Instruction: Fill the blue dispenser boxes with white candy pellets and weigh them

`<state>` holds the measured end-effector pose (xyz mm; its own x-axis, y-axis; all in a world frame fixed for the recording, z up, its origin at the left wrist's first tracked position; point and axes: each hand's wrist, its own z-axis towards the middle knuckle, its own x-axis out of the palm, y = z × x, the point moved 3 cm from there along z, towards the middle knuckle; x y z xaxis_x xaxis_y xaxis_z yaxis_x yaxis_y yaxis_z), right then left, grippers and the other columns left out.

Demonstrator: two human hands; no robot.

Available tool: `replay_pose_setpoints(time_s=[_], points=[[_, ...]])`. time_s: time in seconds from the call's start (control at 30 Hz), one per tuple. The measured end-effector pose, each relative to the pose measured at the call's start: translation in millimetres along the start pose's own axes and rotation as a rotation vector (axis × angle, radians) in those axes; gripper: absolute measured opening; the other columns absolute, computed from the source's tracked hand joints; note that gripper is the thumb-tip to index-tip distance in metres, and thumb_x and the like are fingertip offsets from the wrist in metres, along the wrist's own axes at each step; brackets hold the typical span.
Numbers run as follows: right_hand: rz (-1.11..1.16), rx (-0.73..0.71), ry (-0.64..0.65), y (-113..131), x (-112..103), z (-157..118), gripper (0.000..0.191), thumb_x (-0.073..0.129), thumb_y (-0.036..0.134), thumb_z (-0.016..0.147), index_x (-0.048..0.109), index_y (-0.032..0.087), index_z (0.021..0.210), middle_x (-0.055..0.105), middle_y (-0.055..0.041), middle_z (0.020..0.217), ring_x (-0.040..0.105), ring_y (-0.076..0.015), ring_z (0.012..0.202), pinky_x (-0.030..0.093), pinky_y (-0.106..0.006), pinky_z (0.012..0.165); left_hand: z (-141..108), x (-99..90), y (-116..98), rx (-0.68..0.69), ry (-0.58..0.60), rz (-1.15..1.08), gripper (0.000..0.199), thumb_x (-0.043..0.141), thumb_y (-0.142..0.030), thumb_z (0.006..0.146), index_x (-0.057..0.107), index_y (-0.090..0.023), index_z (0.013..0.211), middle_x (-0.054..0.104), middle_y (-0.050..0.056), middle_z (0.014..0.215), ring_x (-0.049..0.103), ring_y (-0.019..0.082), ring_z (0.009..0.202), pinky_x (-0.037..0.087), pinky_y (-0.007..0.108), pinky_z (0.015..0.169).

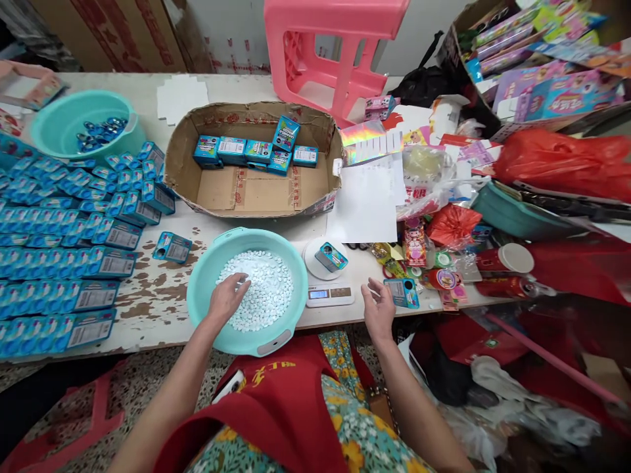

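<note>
My left hand [229, 299] hangs over the left part of a turquoise basin [200, 289] that holds small white tablets [261, 289]. Its fingers are bent; whether they hold anything is too small to tell. My right hand [378, 305] has its fingers apart and holds nothing, just left of a flat blue packet [404, 293] at the table's front edge. Between the hands stands a white kitchen scale [340, 295], with a blue box [331, 257] on its round plate. Another blue box [172, 247] lies left of the basin.
Behind the basin, a cardboard tray [211, 190] holds several blue boxes. Rows of blue boxes [64, 263] fill the left side, near a second turquoise basin [54, 131]. A pink stool [340, 20], papers [365, 210] and a red bag [562, 164] stand or lie behind and right.
</note>
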<state>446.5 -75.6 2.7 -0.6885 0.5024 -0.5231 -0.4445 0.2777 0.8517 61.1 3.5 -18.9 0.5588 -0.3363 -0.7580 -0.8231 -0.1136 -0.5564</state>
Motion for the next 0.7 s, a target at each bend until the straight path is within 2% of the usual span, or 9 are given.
replay_pose_setpoints(time_s=[0.13,0.3,0.4,0.53,0.63,0.7], points=[[0.033,0.083,0.007,-15.7,-5.7,-6.0,0.039,0.06,0.044,0.079,0.062,0.013,0.103,0.058,-0.0117,0.104,0.059,-0.0214,0.092,0.052,-0.039,0.08,5.2,-3.2,-10.2,0.016,0.01,0.009,0.04,0.04,-0.051,0.086,0.06,-0.022,0.107,0.066,0.006,0.11,0.063,0.023,0.091,0.042,0.028,0.076],[0.083,0.131,-0.004,-15.3,-1.6,-10.1,0.04,0.06,0.043,0.078,0.061,0.014,0.105,0.058,-0.012,0.107,0.06,-0.021,0.092,0.051,-0.039,0.08,15.7,-6.0,-23.3,0.045,0.07,0.056,0.041,0.038,-0.049,0.087,0.058,-0.022,0.111,0.066,0.007,0.109,0.062,0.023,0.091,0.042,0.028,0.074],[0.1,0.131,0.014,-11.8,2.6,-10.0,0.04,0.061,0.044,0.077,0.062,0.014,0.104,0.059,-0.0122,0.107,0.06,-0.0208,0.092,0.051,-0.039,0.081,14.9,8.7,-28.3,0.046,0.222,0.133,0.04,0.04,-0.044,0.086,0.058,-0.021,0.113,0.066,0.009,0.105,0.061,0.025,0.092,0.042,0.03,0.076],[0.106,0.125,0.018,-9.8,7.0,-7.6,0.041,0.062,0.044,0.077,0.061,0.013,0.104,0.06,-0.012,0.106,0.059,-0.0207,0.093,0.051,-0.039,0.082,-6.5,43.1,-34.9,0.127,0.438,0.259,0.035,0.052,-0.041,0.078,0.061,-0.021,0.105,0.059,0.011,0.111,0.061,0.026,0.093,0.042,0.031,0.077],[0.095,0.11,0.03,-6.2,10.6,-4.5,0.04,0.061,0.044,0.078,0.061,0.014,0.105,0.061,-0.0119,0.106,0.06,-0.0208,0.094,0.052,-0.039,0.082,-25.2,59.9,-36.2,0.18,0.54,0.296,0.029,0.056,-0.029,0.072,0.061,-0.021,0.099,0.059,0.009,0.105,0.061,0.025,0.09,0.042,0.031,0.076],[0.082,0.081,0.039,-0.1,15.5,-1.0,0.039,0.06,0.044,0.078,0.062,0.014,0.104,0.06,-0.012,0.106,0.06,-0.0208,0.093,0.052,-0.04,0.081,-31.3,60.9,-33.6,0.188,0.569,0.223,0.022,0.053,-0.022,0.071,0.061,-0.021,0.091,0.062,0.007,0.093,0.06,0.025,0.09,0.041,0.03,0.076]])
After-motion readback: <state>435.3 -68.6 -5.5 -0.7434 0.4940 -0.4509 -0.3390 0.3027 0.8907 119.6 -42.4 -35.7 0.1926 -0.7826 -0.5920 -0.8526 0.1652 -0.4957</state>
